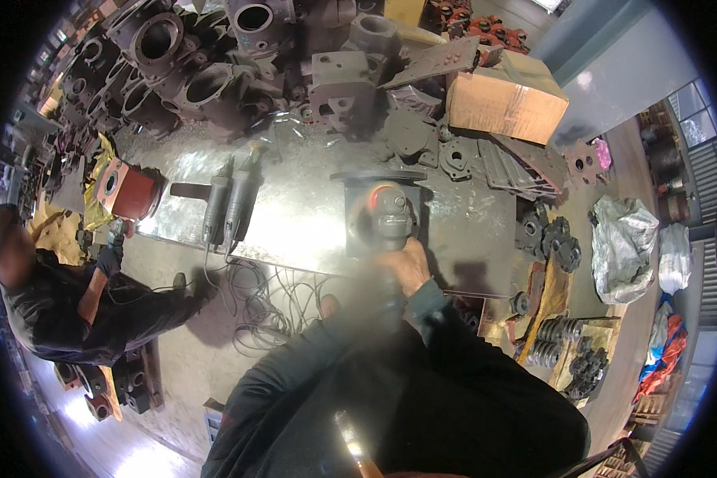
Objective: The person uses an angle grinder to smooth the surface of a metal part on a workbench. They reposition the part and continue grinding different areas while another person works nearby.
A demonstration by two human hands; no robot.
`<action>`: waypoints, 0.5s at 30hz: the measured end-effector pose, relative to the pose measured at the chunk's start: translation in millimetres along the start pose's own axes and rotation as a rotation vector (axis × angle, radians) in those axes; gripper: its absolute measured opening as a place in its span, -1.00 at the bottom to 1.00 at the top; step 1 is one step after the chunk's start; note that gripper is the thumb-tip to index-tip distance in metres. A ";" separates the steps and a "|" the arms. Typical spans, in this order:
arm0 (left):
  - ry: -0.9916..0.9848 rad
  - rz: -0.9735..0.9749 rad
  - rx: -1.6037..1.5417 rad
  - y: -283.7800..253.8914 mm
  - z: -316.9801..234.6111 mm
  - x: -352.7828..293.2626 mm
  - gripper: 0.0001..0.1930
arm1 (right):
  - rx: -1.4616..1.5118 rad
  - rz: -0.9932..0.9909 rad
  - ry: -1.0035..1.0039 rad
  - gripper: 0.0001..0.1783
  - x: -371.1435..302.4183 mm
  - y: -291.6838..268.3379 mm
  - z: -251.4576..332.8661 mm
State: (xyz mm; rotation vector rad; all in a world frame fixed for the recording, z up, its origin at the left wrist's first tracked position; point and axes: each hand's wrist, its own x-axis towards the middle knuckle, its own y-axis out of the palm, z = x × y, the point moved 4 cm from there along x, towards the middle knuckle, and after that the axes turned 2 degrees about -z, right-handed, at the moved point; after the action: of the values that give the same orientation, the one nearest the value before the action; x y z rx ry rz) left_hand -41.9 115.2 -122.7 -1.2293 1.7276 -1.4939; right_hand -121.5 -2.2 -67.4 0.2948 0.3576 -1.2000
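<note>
In the middle of the bench, a dark grey flanged metal casting (358,177) stands close in front of me. An angle grinder (392,215) with a reddish rim round its head rests at or just over the casting; contact is hard to make out. My right hand (410,267) is closed round the grinder's body. From the lower left my left sleeve (295,358) reaches toward the grinder's rear, where a hazy blur hides my left hand's fingers. Two straight grinders (235,203) lie to the left on the metal bench (295,231).
Grey castings (207,84) pile up along the back, beside a cardboard box (506,99). At left another person (56,303) holds a tool by a red casting (127,191). Cables (267,307) coil on the floor. Springs (558,331) and parts lie at right.
</note>
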 end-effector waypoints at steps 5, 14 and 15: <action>-0.378 -0.034 -1.205 7.1 11.2 -7.8 -0.77 | -0.287 0.046 0.062 -0.45 9.2 11.3 -18.4; -0.436 -0.023 -1.226 0.0 11.4 -19.6 -0.84 | -0.139 0.070 0.043 -0.49 -1.3 9.8 5.2; -0.443 -0.030 -1.224 0.2 12.0 -19.8 -0.84 | -0.127 0.084 0.033 -0.49 -2.6 8.6 8.2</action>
State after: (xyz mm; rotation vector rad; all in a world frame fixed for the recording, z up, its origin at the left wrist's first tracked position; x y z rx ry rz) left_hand -23.0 127.2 -128.9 -1.9152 2.2852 0.0429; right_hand -113.3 -0.4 -58.6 0.2170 0.4441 -1.0858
